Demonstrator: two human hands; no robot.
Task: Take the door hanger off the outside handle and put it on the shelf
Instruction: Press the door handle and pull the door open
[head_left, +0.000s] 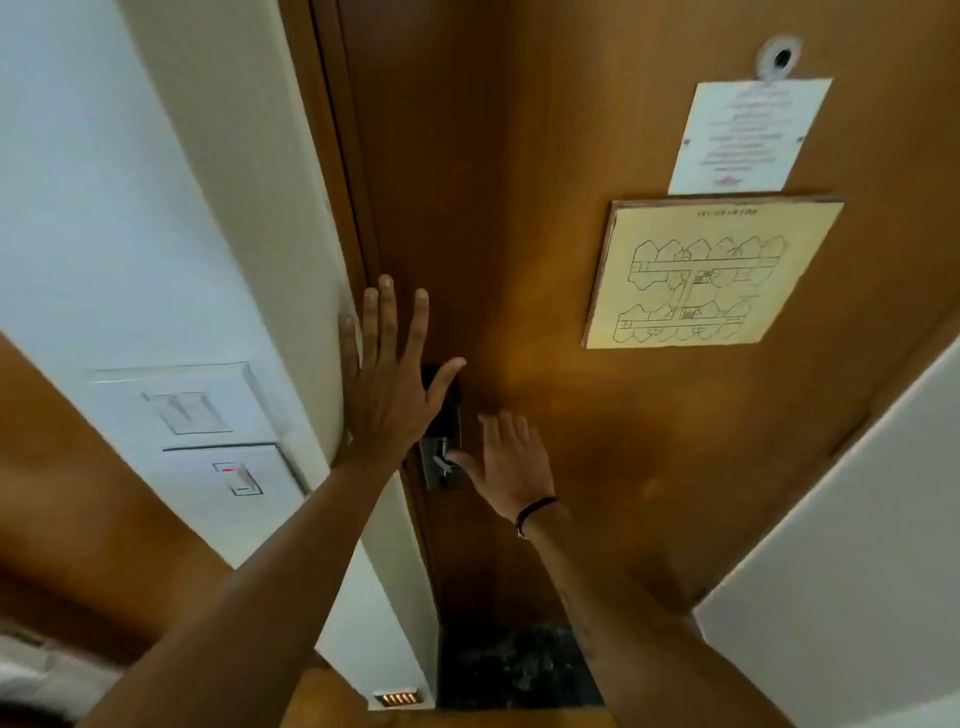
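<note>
I face the inside of a closed brown wooden door (545, 156). My left hand (387, 379) lies flat with fingers spread across the door's left edge and the frame. My right hand (511, 460) is open just right of the dark lock plate and metal inside handle (441, 457), thumb touching the lever. No door hanger and no shelf are in view; the outside handle is hidden behind the door.
A floor-plan plaque (711, 273) and a white notice (750, 135) hang on the door below a peephole (779, 58). White wall with switch panels (197, 431) stands to the left, another white wall (857, 597) at right. Dark floor (519, 670) below.
</note>
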